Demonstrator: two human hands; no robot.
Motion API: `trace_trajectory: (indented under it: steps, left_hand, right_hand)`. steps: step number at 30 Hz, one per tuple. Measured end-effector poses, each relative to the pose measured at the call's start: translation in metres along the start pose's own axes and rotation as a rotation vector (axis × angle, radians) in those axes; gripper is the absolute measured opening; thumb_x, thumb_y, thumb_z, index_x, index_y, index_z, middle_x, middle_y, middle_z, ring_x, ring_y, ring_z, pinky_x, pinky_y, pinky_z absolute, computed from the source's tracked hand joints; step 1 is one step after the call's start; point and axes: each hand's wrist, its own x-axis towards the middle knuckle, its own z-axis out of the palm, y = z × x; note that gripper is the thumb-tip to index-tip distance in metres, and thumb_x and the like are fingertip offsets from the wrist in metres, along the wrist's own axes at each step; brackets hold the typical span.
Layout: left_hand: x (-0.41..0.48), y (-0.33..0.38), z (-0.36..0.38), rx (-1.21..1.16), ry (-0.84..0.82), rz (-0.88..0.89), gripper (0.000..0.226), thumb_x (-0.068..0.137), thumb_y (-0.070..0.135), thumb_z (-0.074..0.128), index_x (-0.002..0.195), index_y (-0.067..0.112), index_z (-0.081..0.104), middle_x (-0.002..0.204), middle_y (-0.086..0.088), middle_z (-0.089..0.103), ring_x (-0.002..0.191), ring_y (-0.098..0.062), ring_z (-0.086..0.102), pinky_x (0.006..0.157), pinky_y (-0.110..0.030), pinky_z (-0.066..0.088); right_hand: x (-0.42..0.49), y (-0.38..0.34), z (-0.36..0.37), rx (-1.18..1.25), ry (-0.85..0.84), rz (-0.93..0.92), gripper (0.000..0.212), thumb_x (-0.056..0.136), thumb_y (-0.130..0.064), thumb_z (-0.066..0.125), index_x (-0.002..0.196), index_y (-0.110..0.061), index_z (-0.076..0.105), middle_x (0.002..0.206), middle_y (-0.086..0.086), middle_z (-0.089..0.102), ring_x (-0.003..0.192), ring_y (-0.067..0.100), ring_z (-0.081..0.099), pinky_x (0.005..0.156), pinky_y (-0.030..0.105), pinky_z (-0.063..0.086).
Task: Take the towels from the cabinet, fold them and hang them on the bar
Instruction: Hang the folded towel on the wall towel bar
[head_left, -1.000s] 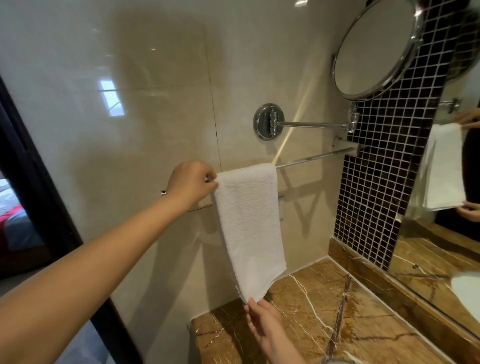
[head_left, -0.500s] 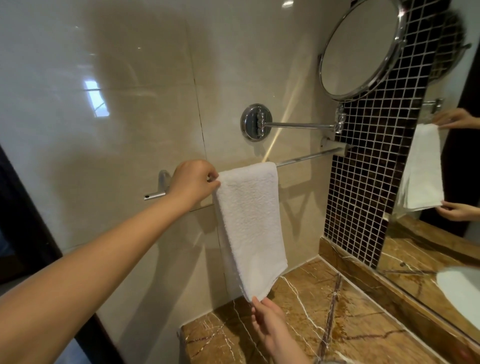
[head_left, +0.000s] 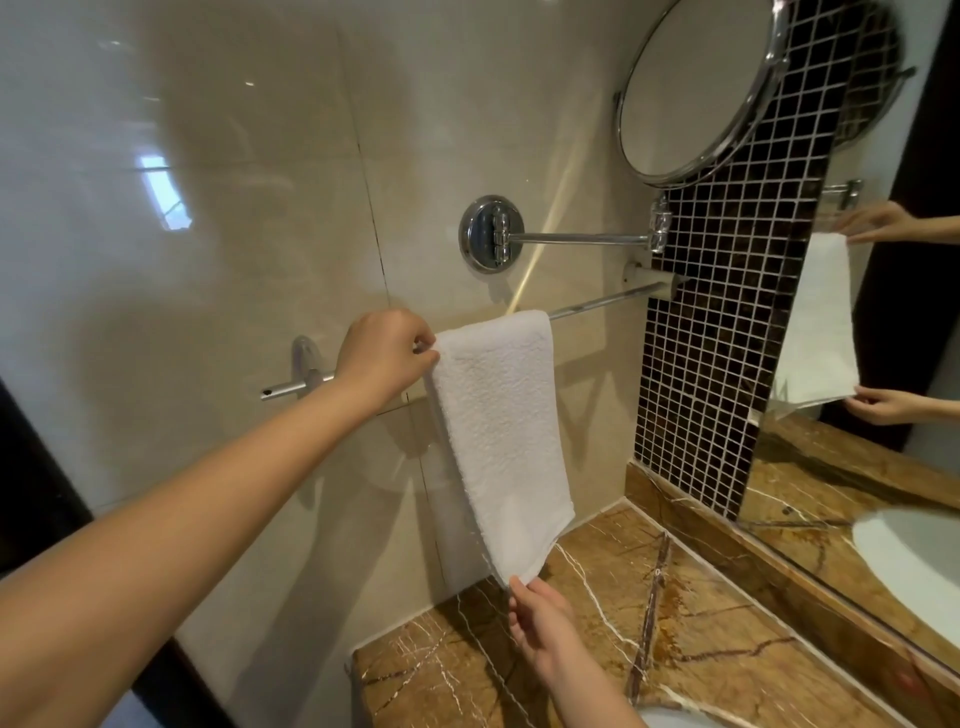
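Note:
A folded white towel (head_left: 501, 431) hangs over the chrome towel bar (head_left: 602, 300) on the beige tiled wall, draped front and back. My left hand (head_left: 387, 353) pinches the towel's top left corner at the bar. Below, my right hand (head_left: 540, 618) holds the towel's bottom edge between its fingertips, just above the marble counter. The bar's left end and bracket (head_left: 301, 371) show past my left wrist. No cabinet is in view.
A round chrome mirror (head_left: 696, 88) on a swing arm (head_left: 576, 239) juts out above the bar. A dark mosaic strip (head_left: 727, 332) and a wall mirror (head_left: 883, 312) stand at right. Brown marble counter (head_left: 701, 649) below, with a white sink (head_left: 914, 556) reflected.
The view has shifted, so the scene sits further right in the frame. Both hands keep their hold on the towel, which hangs much as before.

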Motion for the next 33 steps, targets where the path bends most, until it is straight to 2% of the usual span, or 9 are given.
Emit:
trace_trajectory:
  steps: [4, 9, 14, 18, 24, 29, 33]
  left_hand:
    - [0.003, 0.004, 0.002, 0.004, 0.006, 0.017, 0.022, 0.084, 0.022, 0.065, 0.102, 0.011, 0.072, 0.105, -0.005, 0.069, 0.099, -0.026, 0.060, 0.080, -0.030, 0.040]
    - [0.007, 0.009, 0.007, 0.007, 0.016, 0.039, 0.022, 0.084, 0.022, 0.064, 0.101, 0.011, 0.072, 0.104, -0.006, 0.069, 0.098, -0.026, 0.061, 0.079, -0.030, 0.040]
    - [0.012, 0.012, 0.013, 0.007, 0.020, 0.042, 0.022, 0.083, 0.023, 0.065, 0.101, 0.012, 0.072, 0.103, -0.006, 0.069, 0.098, -0.027, 0.061, 0.078, -0.032, 0.041]
    - [0.016, 0.016, 0.015, 0.015, 0.015, 0.051, 0.023, 0.084, 0.023, 0.065, 0.102, 0.012, 0.072, 0.105, -0.007, 0.069, 0.098, -0.028, 0.060, 0.076, -0.032, 0.042]
    - [0.022, 0.019, 0.021, 0.013, 0.011, 0.086, 0.024, 0.084, 0.024, 0.065, 0.103, 0.010, 0.072, 0.106, -0.009, 0.069, 0.100, -0.029, 0.060, 0.077, -0.034, 0.043]
    - [0.027, 0.020, 0.027, -0.004, 0.016, 0.106, 0.024, 0.084, 0.023, 0.066, 0.102, 0.009, 0.072, 0.105, -0.009, 0.070, 0.098, -0.030, 0.061, 0.079, -0.036, 0.044]
    - [0.032, 0.021, 0.032, 0.000, 0.012, 0.107, 0.023, 0.082, 0.023, 0.067, 0.100, 0.009, 0.073, 0.103, -0.011, 0.070, 0.099, -0.033, 0.061, 0.081, -0.038, 0.046]
  right_hand:
    - [0.001, -0.003, -0.005, 0.007, -0.009, 0.012, 0.017, 0.085, 0.001, 0.064, 0.100, -0.005, 0.059, 0.072, 0.010, 0.062, 0.060, 0.014, 0.053, 0.040, 0.015, 0.047]
    - [0.004, -0.009, -0.010, 0.003, 0.016, 0.009, 0.033, 0.082, -0.003, 0.068, 0.115, -0.003, 0.059, 0.066, 0.007, 0.064, 0.051, 0.011, 0.054, 0.041, 0.015, 0.047]
    - [0.005, -0.017, -0.014, -0.015, 0.007, -0.007, 0.024, 0.085, -0.005, 0.066, 0.108, -0.008, 0.060, 0.071, 0.008, 0.063, 0.053, 0.010, 0.052, 0.040, 0.014, 0.046]
    - [0.005, -0.022, -0.015, -0.038, 0.028, -0.012, 0.028, 0.086, -0.008, 0.067, 0.113, -0.010, 0.059, 0.070, 0.005, 0.064, 0.051, 0.009, 0.052, 0.040, 0.013, 0.046]
    - [0.006, -0.029, -0.018, -0.041, 0.045, -0.033, 0.035, 0.086, -0.006, 0.066, 0.120, -0.006, 0.059, 0.077, 0.005, 0.065, 0.060, 0.009, 0.054, 0.047, 0.013, 0.049]
    - [0.009, -0.035, -0.023, -0.031, 0.056, -0.052, 0.017, 0.086, -0.006, 0.066, 0.103, -0.010, 0.065, 0.069, 0.004, 0.062, 0.055, 0.009, 0.050, 0.044, 0.013, 0.044]
    - [0.015, -0.036, -0.027, -0.013, 0.059, -0.072, 0.014, 0.086, -0.005, 0.067, 0.099, -0.010, 0.067, 0.059, 0.000, 0.062, 0.052, 0.007, 0.050, 0.045, 0.014, 0.044]
